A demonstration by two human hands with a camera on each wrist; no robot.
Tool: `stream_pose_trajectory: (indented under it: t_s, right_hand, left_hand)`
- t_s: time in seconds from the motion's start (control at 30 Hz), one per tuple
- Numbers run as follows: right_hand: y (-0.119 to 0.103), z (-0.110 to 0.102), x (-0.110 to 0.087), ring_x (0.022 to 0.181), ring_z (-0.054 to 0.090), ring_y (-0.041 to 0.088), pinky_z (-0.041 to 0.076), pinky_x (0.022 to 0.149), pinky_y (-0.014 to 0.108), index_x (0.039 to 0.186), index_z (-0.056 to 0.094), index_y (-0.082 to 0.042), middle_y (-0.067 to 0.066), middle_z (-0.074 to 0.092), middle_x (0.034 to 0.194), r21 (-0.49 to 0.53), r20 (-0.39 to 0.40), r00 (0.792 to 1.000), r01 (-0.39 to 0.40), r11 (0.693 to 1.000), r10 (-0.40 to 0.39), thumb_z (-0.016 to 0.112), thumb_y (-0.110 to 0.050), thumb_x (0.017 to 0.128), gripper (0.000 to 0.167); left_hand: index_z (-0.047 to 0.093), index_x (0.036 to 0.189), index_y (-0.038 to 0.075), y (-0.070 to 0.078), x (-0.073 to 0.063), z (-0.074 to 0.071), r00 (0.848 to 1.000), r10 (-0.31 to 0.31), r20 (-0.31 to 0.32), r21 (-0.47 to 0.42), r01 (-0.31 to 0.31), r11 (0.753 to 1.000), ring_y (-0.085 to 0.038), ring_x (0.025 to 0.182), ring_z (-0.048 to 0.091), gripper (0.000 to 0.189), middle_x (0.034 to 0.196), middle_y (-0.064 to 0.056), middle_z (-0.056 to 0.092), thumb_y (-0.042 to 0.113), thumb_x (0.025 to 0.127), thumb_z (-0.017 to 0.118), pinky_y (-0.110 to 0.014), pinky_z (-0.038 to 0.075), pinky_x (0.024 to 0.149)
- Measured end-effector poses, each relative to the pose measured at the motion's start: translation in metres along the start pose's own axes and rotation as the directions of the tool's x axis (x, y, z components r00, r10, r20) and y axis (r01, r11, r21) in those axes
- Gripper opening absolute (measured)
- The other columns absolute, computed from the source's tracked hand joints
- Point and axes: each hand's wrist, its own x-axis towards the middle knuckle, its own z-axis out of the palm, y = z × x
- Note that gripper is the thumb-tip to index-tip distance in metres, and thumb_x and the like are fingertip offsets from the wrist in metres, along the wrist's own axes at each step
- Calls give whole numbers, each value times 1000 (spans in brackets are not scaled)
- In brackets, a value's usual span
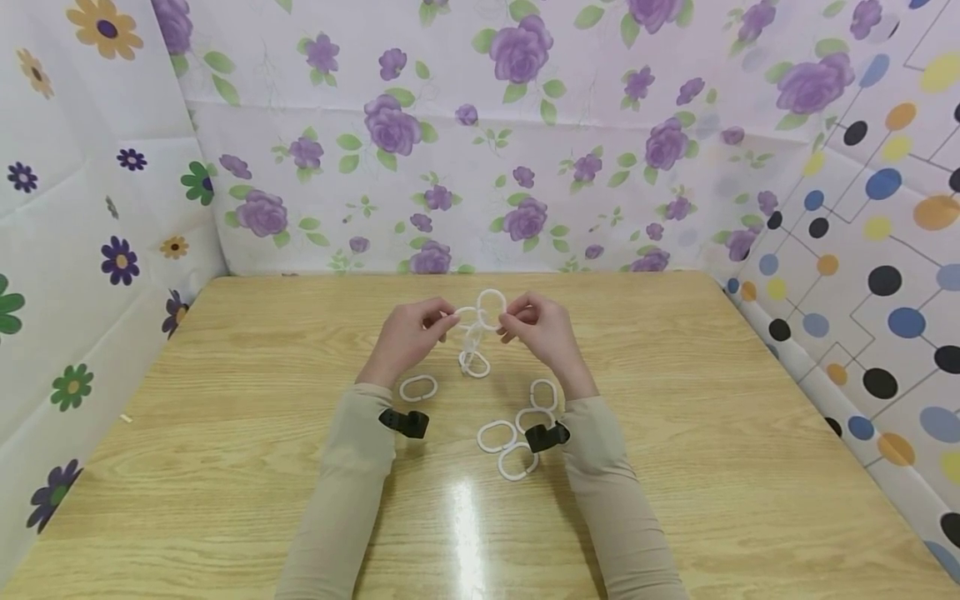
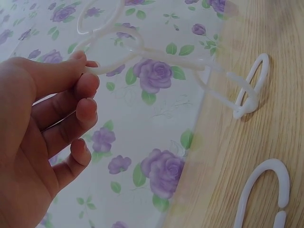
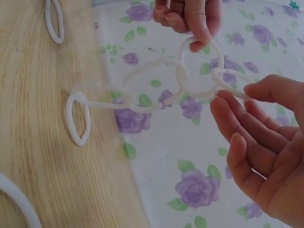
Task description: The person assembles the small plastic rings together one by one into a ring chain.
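Note:
Above the back part of the table, my left hand (image 1: 411, 335) pinches a white plastic chain link (image 3: 181, 54) between thumb and forefinger. Facing it, my right hand (image 1: 547, 333) pinches another white link (image 1: 492, 291) by its side. In the right wrist view these two links cross through each other. From the left hand's link a short chain (image 2: 175, 60) of more white links hangs down, its lowest link (image 1: 480, 377) at or near the tabletop. In the left wrist view, the other fingers of the left hand are bent and free of the links.
One loose white link (image 1: 418, 377) lies on the wooden table (image 1: 247, 417) near the left wrist. Several more links (image 1: 498, 422) lie by the right wrist, partly covered by the black wrist camera (image 1: 547, 436). Flowered cloth (image 1: 300, 200) stands behind the table.

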Motion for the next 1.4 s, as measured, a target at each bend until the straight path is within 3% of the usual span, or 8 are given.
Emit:
stream_pose_trajectory:
  t_s: [0.1, 0.27, 0.43, 0.57, 0.77, 0.93, 1.17, 1.4]
  right_hand:
    - [-1, 1, 0, 67, 71, 17, 57, 76, 39, 93, 61, -1, 19, 73, 85, 2, 8, 1000, -2, 1000, 2, 65, -11, 91, 11]
    - [-2, 3, 0, 66, 71, 19, 55, 71, 29, 90, 59, -1, 21, 73, 83, 13, 24, 1000, 3, 1000, -3, 65, -9, 91, 10]
    - [-1, 4, 0, 67, 71, 18, 55, 74, 32, 92, 58, -1, 21, 73, 83, 18, 53, 998, 15, 1000, -16, 63, -8, 92, 10]
    - [-1, 3, -1, 68, 70, 18, 55, 76, 34, 104, 57, -2, 20, 73, 83, 5, 80, 996, 46, 999, -46, 61, -8, 93, 13]
    - [-2, 3, -3, 70, 70, 27, 56, 76, 36, 129, 50, -8, 18, 72, 82, -21, 114, 989, 102, 995, -99, 59, -6, 93, 37]
    - [-2, 2, -3, 72, 69, 31, 56, 78, 45, 132, 49, -10, 18, 72, 82, -26, 127, 985, 120, 992, -116, 58, -5, 94, 40]
    - [-2, 4, -3, 74, 69, 33, 56, 74, 33, 132, 48, -10, 18, 72, 82, -28, 136, 983, 125, 992, -121, 58, -5, 94, 40]
    - [-1, 5, -3, 76, 69, 36, 56, 75, 34, 136, 46, -10, 19, 71, 83, -12, 154, 979, 134, 991, -131, 58, -4, 95, 43]
  left_hand:
    - [69, 101, 14, 1, 0, 0, 1000, 6, 8, 5, -6, 1000, -16, 57, 50, 20, 71, -10, 66, 30, 99, 57, -29, 40, 57]
    - [69, 100, 14, 3, 0, 0, 1000, 10, 8, 3, -10, 1000, -16, 56, 48, 18, 70, -9, 65, 28, 98, 58, -29, 39, 55]
    - [69, 98, 15, 3, 0, 2, 1000, 19, 4, 15, -19, 1000, -15, 54, 47, 16, 66, -3, 62, 28, 98, 59, -28, 38, 54]
    - [68, 97, 15, 4, 0, 2, 1000, 21, 5, 17, -21, 1000, -15, 54, 46, 16, 66, -2, 61, 28, 97, 59, -28, 38, 54]
    - [69, 98, 15, 5, -1, 1, 1000, 22, 7, 14, -22, 1000, -14, 54, 46, 16, 67, -5, 62, 28, 98, 59, -27, 38, 54]
    - [69, 98, 16, 5, 0, 1, 1000, 25, 7, 15, -25, 1000, -15, 54, 47, 15, 66, -3, 61, 27, 97, 59, -28, 39, 54]
    - [68, 95, 16, 6, 1, 2, 999, 30, 24, 5, -30, 1000, -15, 54, 47, 16, 67, -5, 62, 29, 97, 60, -28, 39, 55]
    - [69, 95, 17, 5, 1, 3, 999, 31, 44, -34, -29, 999, -15, 55, 47, 17, 67, -5, 61, 31, 96, 61, -28, 39, 55]
